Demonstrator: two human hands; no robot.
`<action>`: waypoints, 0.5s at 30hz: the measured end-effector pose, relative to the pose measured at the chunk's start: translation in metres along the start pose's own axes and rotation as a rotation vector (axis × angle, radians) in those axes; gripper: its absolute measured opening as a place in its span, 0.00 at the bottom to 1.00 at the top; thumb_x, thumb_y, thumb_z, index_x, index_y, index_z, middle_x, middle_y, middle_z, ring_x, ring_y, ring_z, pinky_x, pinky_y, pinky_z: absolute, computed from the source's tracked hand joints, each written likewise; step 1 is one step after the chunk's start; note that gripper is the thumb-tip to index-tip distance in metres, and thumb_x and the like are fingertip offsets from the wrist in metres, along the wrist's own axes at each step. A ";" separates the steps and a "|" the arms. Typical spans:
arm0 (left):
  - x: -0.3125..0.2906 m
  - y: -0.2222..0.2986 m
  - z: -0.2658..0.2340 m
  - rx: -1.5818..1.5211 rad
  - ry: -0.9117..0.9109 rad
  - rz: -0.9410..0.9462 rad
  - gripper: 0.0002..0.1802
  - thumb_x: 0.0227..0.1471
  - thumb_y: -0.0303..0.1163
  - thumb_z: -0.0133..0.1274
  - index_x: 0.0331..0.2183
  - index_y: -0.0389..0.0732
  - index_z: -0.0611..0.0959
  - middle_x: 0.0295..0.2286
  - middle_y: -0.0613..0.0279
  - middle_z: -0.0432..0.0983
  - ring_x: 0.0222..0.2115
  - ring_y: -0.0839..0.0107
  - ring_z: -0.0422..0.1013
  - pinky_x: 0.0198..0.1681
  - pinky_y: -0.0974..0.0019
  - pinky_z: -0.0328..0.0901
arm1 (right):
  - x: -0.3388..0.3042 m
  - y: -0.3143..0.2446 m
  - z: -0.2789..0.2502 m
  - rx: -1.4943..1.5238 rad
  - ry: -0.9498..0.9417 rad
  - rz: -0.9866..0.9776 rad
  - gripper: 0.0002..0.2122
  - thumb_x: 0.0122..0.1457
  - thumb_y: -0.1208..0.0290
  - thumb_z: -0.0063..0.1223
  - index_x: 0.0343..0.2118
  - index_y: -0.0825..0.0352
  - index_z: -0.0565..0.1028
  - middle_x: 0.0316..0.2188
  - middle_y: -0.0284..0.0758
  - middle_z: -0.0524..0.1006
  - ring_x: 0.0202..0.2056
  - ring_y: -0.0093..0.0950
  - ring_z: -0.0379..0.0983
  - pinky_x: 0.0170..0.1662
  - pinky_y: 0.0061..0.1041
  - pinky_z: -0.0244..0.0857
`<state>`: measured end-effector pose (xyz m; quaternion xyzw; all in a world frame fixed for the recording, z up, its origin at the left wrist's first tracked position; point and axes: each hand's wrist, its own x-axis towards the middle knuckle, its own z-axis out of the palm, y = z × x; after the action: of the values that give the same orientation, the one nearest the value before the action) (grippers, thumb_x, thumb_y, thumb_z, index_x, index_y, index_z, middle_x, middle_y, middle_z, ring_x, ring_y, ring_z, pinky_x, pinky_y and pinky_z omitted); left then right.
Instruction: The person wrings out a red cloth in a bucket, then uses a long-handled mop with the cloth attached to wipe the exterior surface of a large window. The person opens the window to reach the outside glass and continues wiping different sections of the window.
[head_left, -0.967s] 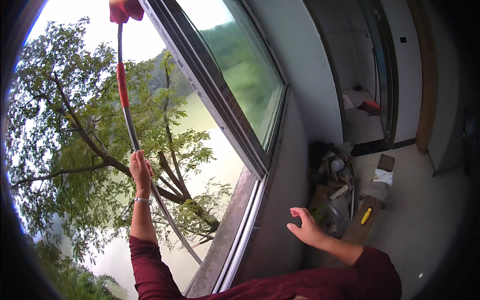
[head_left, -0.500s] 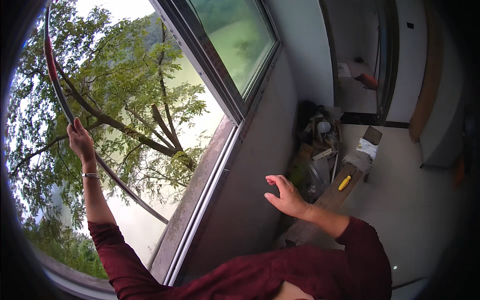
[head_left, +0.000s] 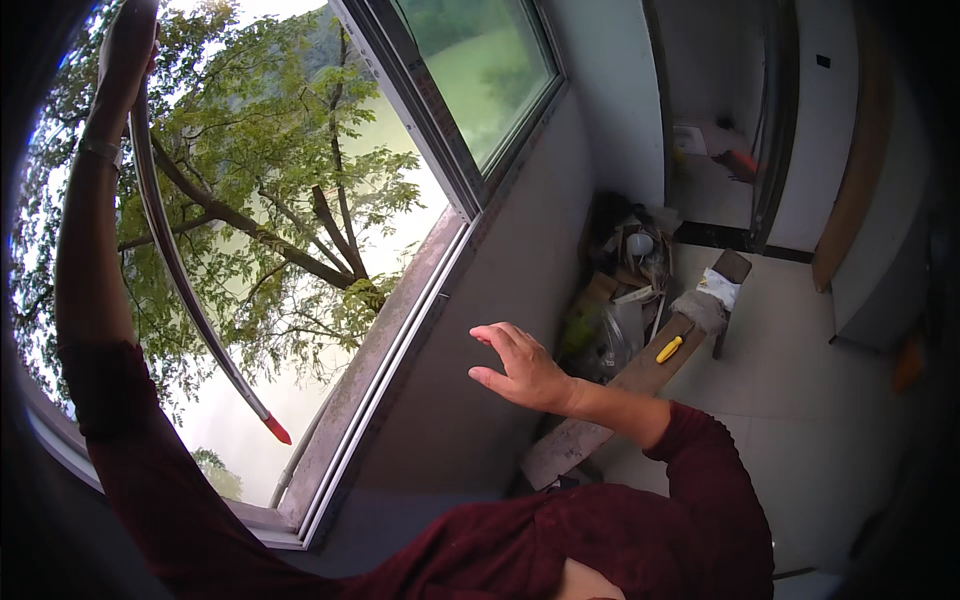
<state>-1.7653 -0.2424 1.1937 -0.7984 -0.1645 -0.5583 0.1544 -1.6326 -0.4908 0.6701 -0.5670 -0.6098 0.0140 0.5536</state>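
Gripping a slim metal pole (head_left: 178, 265), the left hand (head_left: 128, 45) is high on the outdoor side of the window sill (head_left: 408, 300), its fingers wrapped closely around the pole, though the top edge of the view cuts off part of the hand. From there the pole slants down toward the sill, ending in a red tip (head_left: 278, 430) near its outer edge. The right hand (head_left: 525, 370) is on the indoor side of the sill, apart from it, fingers half curled, thumb spread well away, holding nothing. Farther indoors from the sill, past the right hand, a plank bench (head_left: 648, 370) carries a yellow-handled tool (head_left: 669, 349), a grey bundle (head_left: 702, 308) and some white wrapping (head_left: 720, 288). Between the bench and the wall (head_left: 480, 290) below the sill lies a heap of clutter (head_left: 640, 245) with clear plastic (head_left: 618, 335) in it. Outside, beyond the sill, a leafy tree (head_left: 275, 243) spreads its branches behind the pole.
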 end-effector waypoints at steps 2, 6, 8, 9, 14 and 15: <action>0.013 0.038 0.016 -0.229 -0.023 -0.010 0.21 0.52 0.53 0.40 0.28 0.44 0.71 0.11 0.74 0.58 0.08 0.85 0.55 0.10 0.79 0.52 | 0.010 -0.018 0.004 0.008 -0.003 -0.104 0.24 0.50 0.61 0.53 0.45 0.69 0.61 0.40 0.43 0.66 0.42 0.38 0.64 0.46 0.32 0.59; 0.009 0.112 0.044 -0.507 0.001 -0.081 0.17 0.53 0.46 0.40 0.25 0.43 0.71 0.13 0.70 0.61 0.12 0.81 0.59 0.15 0.76 0.58 | 0.029 -0.048 0.011 0.060 0.105 -0.269 0.32 0.49 0.51 0.51 0.49 0.71 0.57 0.45 0.47 0.61 0.47 0.42 0.61 0.50 0.34 0.57; 0.007 0.153 0.060 -0.554 0.049 -0.142 0.15 0.52 0.42 0.39 0.24 0.43 0.72 0.14 0.69 0.62 0.15 0.78 0.62 0.18 0.73 0.62 | 0.035 -0.050 0.003 0.060 0.170 -0.287 0.35 0.49 0.48 0.50 0.51 0.72 0.54 0.46 0.49 0.59 0.48 0.44 0.59 0.51 0.34 0.56; 0.006 0.170 0.066 -0.572 0.074 -0.176 0.14 0.52 0.40 0.39 0.24 0.43 0.72 0.15 0.68 0.63 0.16 0.77 0.64 0.20 0.72 0.63 | 0.037 -0.047 -0.003 0.058 0.174 -0.273 0.36 0.49 0.47 0.49 0.51 0.73 0.53 0.47 0.49 0.59 0.49 0.44 0.59 0.51 0.34 0.56; 0.020 0.212 0.054 -1.031 -0.099 -0.058 0.16 0.53 0.42 0.41 0.22 0.43 0.73 0.11 0.71 0.60 0.13 0.80 0.61 0.10 0.76 0.54 | 0.001 -0.020 -0.044 0.059 0.132 -0.157 0.37 0.48 0.47 0.49 0.51 0.73 0.53 0.47 0.49 0.58 0.49 0.44 0.59 0.51 0.34 0.56; 0.020 0.225 0.048 -1.020 -0.101 -0.060 0.15 0.53 0.42 0.41 0.22 0.43 0.74 0.12 0.71 0.61 0.13 0.80 0.61 0.10 0.76 0.54 | -0.007 -0.016 -0.055 0.057 0.129 -0.171 0.37 0.48 0.47 0.50 0.51 0.73 0.53 0.47 0.49 0.58 0.49 0.44 0.59 0.51 0.34 0.57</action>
<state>-1.6207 -0.4224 1.1830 -0.7929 0.0988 -0.5326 -0.2791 -1.6071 -0.5351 0.6971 -0.4967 -0.6182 -0.0523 0.6070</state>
